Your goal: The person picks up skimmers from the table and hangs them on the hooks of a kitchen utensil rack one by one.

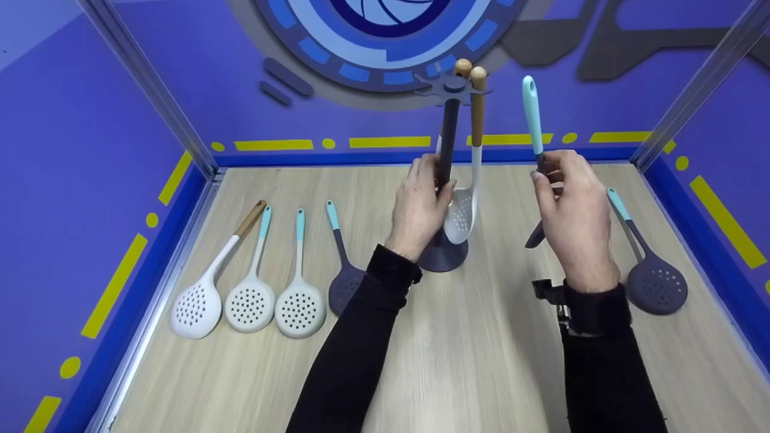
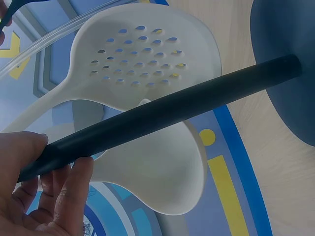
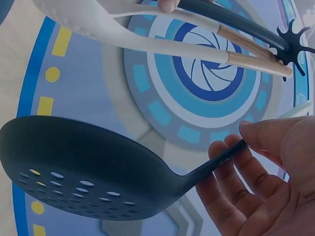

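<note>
My left hand (image 1: 418, 207) grips the dark pole of a utensil stand (image 1: 445, 260), which has a round base and a crown of curved hooks. Two white utensils with wooden handles hang from it: a skimmer (image 1: 460, 213) with a holed bowl, and a ladle (image 2: 162, 169) beside it, mostly hidden behind the pole in the head view. To the right of the stand, my right hand (image 1: 577, 210) holds a dark skimmer (image 3: 88, 169) by its shaft. Its mint handle (image 1: 532, 114) points up, and its holed head hangs down above the table.
On the table's left lie a white skimmer (image 1: 197, 310) with a wooden handle, two pale skimmers (image 1: 249, 305) with mint handles, and a dark skimmer (image 1: 346, 285) partly behind my left sleeve. Another dark skimmer (image 1: 657, 284) lies at the right. Blue panels (image 1: 361, 129) wall the table.
</note>
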`<action>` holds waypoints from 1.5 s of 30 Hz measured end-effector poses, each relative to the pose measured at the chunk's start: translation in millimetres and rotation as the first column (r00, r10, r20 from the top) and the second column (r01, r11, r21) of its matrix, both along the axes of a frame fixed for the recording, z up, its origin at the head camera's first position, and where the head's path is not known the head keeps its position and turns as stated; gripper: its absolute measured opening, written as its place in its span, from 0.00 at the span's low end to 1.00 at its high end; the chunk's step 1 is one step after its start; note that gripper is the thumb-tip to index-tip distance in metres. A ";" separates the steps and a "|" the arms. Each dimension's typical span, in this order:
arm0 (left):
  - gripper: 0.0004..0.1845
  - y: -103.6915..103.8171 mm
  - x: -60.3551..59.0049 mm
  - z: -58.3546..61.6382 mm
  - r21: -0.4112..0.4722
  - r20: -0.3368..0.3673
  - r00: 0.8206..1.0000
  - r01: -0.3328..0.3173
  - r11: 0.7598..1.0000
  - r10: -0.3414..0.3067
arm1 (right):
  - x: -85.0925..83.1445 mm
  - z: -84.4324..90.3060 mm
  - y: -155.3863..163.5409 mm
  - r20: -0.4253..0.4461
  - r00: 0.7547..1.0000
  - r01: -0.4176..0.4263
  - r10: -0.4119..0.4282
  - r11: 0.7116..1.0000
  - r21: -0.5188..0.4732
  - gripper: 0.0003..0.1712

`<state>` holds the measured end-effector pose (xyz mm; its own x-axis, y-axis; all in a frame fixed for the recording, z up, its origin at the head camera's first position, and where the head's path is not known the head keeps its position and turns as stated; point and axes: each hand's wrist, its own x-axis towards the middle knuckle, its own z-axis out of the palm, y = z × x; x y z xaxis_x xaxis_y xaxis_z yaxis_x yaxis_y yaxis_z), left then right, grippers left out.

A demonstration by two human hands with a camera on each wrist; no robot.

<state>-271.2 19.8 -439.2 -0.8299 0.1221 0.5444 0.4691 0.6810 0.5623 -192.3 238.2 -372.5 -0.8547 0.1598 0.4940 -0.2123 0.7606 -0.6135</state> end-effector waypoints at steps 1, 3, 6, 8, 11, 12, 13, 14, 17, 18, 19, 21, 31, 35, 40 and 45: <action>0.22 0.0 0.4 0.3 -0.001 0.002 1.000 -0.001 1.000 0.001 | 0.3 0.3 -1.0 -0.001 1.000 -0.002 0.002 1.000 0.002 0.16; 0.22 -0.1 0.6 0.6 -0.005 0.008 1.000 -0.004 1.000 0.004 | 0.8 0.8 -2.8 0.001 1.000 -0.005 0.005 1.000 0.005 0.16; 0.22 -0.3 1.2 1.4 -0.009 0.015 1.000 -0.004 1.000 0.004 | 1.6 0.8 -5.4 0.004 1.000 -0.009 0.009 1.000 0.011 0.16; 0.22 -0.2 1.4 1.5 -0.014 0.018 1.000 -0.006 1.000 0.007 | 2.0 0.7 -6.8 0.003 1.000 -0.012 0.012 1.000 0.015 0.16; 0.23 0.0 1.2 1.3 -0.021 0.022 1.000 -0.010 1.000 0.010 | 2.3 0.8 -9.0 -0.002 1.000 -0.016 0.016 1.000 0.021 0.15; 0.23 0.0 1.1 1.1 -0.023 0.023 1.000 -0.011 1.000 0.012 | 2.3 0.8 -9.8 -0.005 1.000 -0.020 0.020 1.000 0.023 0.15; 0.23 -0.1 1.1 1.2 -0.026 0.023 1.000 -0.013 1.000 0.013 | 2.2 1.0 -10.5 -0.008 1.000 -0.023 0.023 0.999 0.024 0.15; 0.24 -0.1 1.1 1.2 -0.026 0.024 1.000 -0.013 1.000 0.013 | 2.1 1.2 -11.2 -0.009 1.000 -0.025 0.025 0.999 0.026 0.14; 0.23 -0.2 1.2 1.2 -0.025 0.025 1.000 -0.010 1.000 0.011 | 2.0 1.8 -13.2 -0.008 1.000 -0.030 0.030 0.999 0.036 0.14; 0.23 -0.3 1.2 1.2 -0.023 0.025 1.000 -0.009 1.000 0.010 | 2.0 1.9 -13.9 -0.007 0.999 -0.031 0.032 0.999 0.040 0.14; 0.23 -0.3 1.2 1.2 -0.023 0.025 1.000 -0.008 1.000 0.009 | 1.9 2.0 -14.5 -0.007 0.999 -0.033 0.033 0.999 0.043 0.14; 0.23 -0.2 0.9 0.9 -0.020 0.028 1.000 -0.006 1.000 0.007 | 2.0 2.2 -15.7 -0.005 0.999 -0.036 0.036 0.998 0.050 0.15; 0.23 -0.3 1.0 1.0 -0.013 0.043 0.999 -0.009 1.000 0.010 | 2.2 2.5 -19.6 0.004 0.999 -0.039 0.038 0.997 0.064 0.15; 0.23 -0.4 1.1 1.1 -0.009 0.040 0.999 -0.007 1.000 0.007 | 0.8 2.2 -20.6 -0.002 0.999 -0.048 0.048 0.997 0.063 0.15; 0.23 -0.2 1.3 0.8 -0.013 0.027 1.000 -0.006 1.000 0.007 | -0.4 1.6 -21.5 -0.009 0.999 -0.053 0.053 0.997 0.060 0.15; 0.22 0.2 1.9 1.4 -0.015 0.021 1.000 -0.007 1.000 0.007 | -1.4 1.6 -23.0 0.000 0.999 -0.052 0.052 0.996 0.067 0.15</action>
<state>-269.4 20.0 -437.7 -0.8420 0.1240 0.5250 0.4523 0.6927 0.5618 -193.7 215.2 -370.9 -0.8601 0.0822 0.5034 -0.2532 0.7879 -0.5613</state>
